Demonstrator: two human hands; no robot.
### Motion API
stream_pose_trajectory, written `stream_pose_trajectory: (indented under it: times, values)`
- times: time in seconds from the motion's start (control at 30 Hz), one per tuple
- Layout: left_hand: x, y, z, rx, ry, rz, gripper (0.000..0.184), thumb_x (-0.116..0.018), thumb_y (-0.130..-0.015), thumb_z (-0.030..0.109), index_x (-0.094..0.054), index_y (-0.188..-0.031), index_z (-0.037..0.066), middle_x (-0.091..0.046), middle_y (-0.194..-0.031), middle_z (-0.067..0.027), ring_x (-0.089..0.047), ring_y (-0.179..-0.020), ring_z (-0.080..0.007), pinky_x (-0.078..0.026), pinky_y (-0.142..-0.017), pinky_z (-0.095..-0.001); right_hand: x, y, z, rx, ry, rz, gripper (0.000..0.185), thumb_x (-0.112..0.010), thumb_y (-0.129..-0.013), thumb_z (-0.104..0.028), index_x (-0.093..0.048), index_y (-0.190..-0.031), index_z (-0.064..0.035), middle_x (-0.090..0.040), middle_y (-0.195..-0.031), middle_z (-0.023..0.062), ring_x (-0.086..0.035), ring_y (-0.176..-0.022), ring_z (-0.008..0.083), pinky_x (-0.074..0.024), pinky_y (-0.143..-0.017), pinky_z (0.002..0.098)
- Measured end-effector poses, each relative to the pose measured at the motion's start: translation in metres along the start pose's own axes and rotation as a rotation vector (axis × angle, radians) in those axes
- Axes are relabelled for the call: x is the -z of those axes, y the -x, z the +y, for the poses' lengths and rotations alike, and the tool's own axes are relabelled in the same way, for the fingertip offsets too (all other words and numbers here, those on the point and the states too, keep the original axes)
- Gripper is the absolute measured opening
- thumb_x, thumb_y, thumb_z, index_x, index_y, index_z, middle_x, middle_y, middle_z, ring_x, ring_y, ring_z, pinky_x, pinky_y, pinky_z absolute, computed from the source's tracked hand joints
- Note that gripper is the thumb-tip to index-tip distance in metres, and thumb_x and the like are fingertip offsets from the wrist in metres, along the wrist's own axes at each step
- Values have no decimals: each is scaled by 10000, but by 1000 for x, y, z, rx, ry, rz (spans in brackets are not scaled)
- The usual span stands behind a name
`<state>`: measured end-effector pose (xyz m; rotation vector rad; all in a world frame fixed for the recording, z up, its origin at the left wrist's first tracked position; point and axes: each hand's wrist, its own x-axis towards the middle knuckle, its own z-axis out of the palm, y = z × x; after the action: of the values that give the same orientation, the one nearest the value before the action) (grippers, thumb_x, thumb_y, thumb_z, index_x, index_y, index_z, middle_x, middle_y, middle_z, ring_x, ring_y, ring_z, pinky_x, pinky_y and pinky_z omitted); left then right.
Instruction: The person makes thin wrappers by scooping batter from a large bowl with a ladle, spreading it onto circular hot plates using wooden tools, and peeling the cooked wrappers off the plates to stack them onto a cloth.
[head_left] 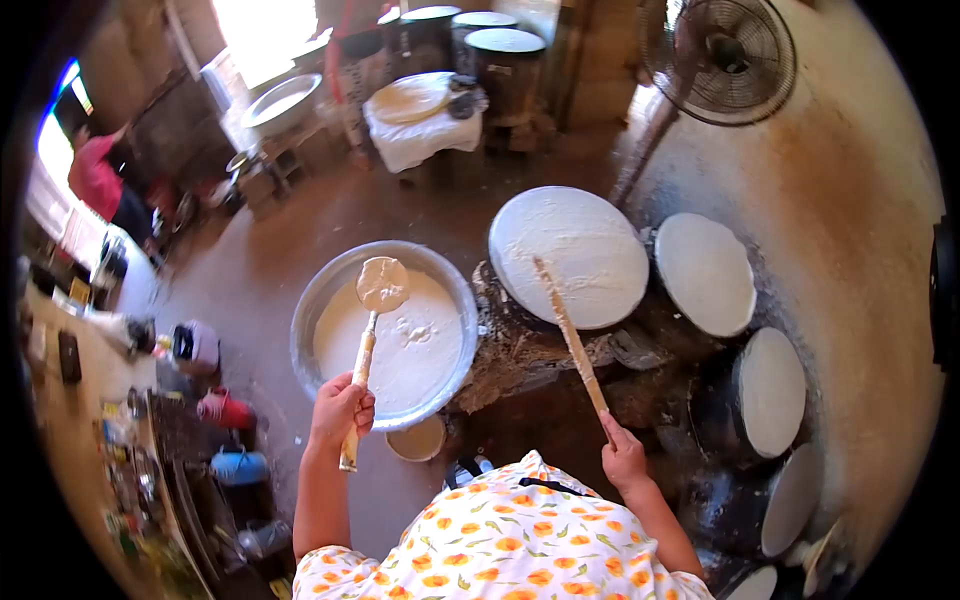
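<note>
My left hand (344, 407) is closed around the handle of a ladle (383, 285). The ladle's batter-coated bowl is over a wide metal basin (305, 290) of white batter (410, 350). My right hand (624, 455) grips a long, flat wooden stick (572, 338), its batter-smeared tip over a round white griddle (568, 250). Pale, uneven batter covers that griddle's surface. Whether the stick's tip touches the surface, I cannot tell. The basin stands left of the griddle, and a small bowl (417, 440) sits just below it.
Several round white-topped stoves, such as this one (706, 275), curve down the right side. A standing fan (725, 50) is at the upper right. A cloth-covered stand (425, 140) and dark drums (505, 75) are behind. Another person (97, 178) stands far left.
</note>
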<state>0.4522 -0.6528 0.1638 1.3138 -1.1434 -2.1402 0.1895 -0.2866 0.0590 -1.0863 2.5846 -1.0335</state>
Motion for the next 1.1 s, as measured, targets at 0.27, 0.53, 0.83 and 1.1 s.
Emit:
stream_pose_trajectory:
  times: [0.27,0.53,0.83,1.1]
  values:
    - [-163,-22,27,-49,-400,-465,77,-447,-860,44,-473,-788,31,-450,-587,-20,-404,-378,-88,-338,-316,-246,34,35,-16,-49,140,119,617,-552,-738,7,-529,-1286,-276,-512,-708,97,-550,-598,301,-488,-546,401]
    - [-394,49,-52,-192,-663,-947,70,-410,-835,11,-475,-814,30,-453,-580,-17,-404,-368,-78,-353,-312,-240,123,116,76,-265,387,461,703,-588,-748,-28,-416,-1368,-309,-480,-684,71,-535,-546,267,-479,-487,390]
    - [-632,202,-224,-248,-677,-1453,85,-432,-885,30,-462,-807,45,-447,-567,-9,-421,-381,-72,-335,-312,-221,261,265,188,-703,471,722,728,-601,-753,-51,-368,-1397,-299,-465,-793,116,-538,-623,293,-479,-554,390]
    - [-743,281,-382,57,-763,-1819,80,-439,-854,42,-518,-857,35,-451,-528,-12,-419,-349,-95,-345,-310,-237,269,359,209,-1269,237,846,769,-552,-746,13,-329,-1411,-302,-520,-903,183,-570,-783,386,-471,-692,476]
